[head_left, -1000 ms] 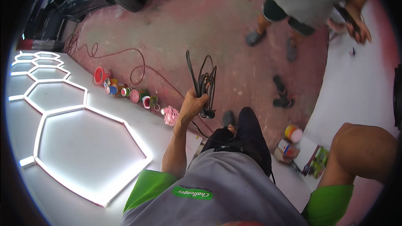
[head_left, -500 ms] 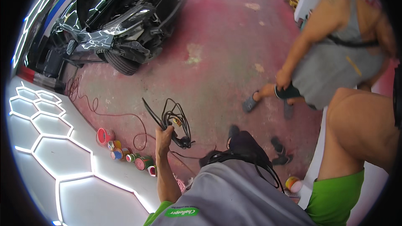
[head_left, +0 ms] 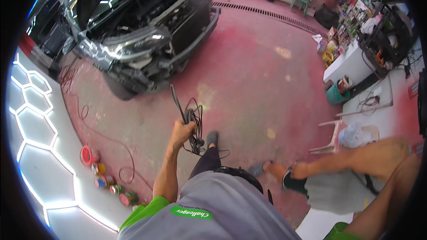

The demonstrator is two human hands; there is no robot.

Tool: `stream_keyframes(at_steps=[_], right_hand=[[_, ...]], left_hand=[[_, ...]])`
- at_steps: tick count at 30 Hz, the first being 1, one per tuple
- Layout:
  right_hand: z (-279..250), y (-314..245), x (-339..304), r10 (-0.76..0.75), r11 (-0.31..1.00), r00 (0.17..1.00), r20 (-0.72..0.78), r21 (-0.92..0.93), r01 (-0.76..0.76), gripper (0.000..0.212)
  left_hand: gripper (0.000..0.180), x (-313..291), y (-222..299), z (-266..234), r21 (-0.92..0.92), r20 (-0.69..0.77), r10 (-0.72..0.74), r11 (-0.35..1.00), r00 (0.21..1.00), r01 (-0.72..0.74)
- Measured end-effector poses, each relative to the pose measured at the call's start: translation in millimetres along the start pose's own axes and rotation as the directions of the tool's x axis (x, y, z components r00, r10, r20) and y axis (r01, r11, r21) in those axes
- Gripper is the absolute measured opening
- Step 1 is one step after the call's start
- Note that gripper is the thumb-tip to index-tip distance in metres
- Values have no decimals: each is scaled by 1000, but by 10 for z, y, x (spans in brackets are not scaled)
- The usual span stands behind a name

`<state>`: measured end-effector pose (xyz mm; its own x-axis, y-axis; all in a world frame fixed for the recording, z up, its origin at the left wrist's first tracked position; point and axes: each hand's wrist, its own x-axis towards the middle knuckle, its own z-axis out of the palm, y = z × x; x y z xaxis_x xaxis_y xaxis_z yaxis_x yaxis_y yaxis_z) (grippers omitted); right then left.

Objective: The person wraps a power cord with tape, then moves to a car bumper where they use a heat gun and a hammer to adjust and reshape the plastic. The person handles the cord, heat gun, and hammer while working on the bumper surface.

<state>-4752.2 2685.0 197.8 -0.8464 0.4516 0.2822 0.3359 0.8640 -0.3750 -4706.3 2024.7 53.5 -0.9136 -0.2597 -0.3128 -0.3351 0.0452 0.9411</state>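
Note:
My left hand (head_left: 183,134) is closed around a bundled black cord (head_left: 194,144) in front of me. Thin loops hang below and beside the fist. A thicker, dark, strap-like length (head_left: 175,98) sticks up past it. My right forearm (head_left: 396,200) rises at the lower right edge, and the hand at its end lies outside the picture. Beyond the cord stands a dark car (head_left: 147,40) with its hood raised and its front end stripped, the headlight and engine bay exposed.
A person in a grey sleeveless top (head_left: 338,191) is close at my right. Paint cans and a red bucket (head_left: 90,155) line the left wall, near a thin red hose (head_left: 106,134). At right are a plastic chair (head_left: 328,138), a teal bucket (head_left: 336,94) and a cluttered shelf (head_left: 356,22).
My view has shifted, so the car looks nearer and the right-hand shelves show. The other person appears lower in the picture. My left hand still grips the cord; my right arm sits lower.

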Motion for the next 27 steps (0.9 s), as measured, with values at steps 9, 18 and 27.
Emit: stream_keyframes(at_steps=[9, 18, 27], right_hand=[[1120, 561, -441, 570, 821, 792, 218, -192, -538, 50], [2501, 346, -210, 782, 604, 453, 427, -341, -721, 55], [2163, -818, 6168, 140, 978, 979, -145, -135, -160, 61]], left_hand=[[18, 2159, 1004, 1080, 46, 186, 33, 998, 982, -42], [21, 4450, 1992, 2593, 97, 297, 36, 993, 954, -67], [17, 6581, 2707, 3799, -14, 264, 35, 999, 964, -33]])
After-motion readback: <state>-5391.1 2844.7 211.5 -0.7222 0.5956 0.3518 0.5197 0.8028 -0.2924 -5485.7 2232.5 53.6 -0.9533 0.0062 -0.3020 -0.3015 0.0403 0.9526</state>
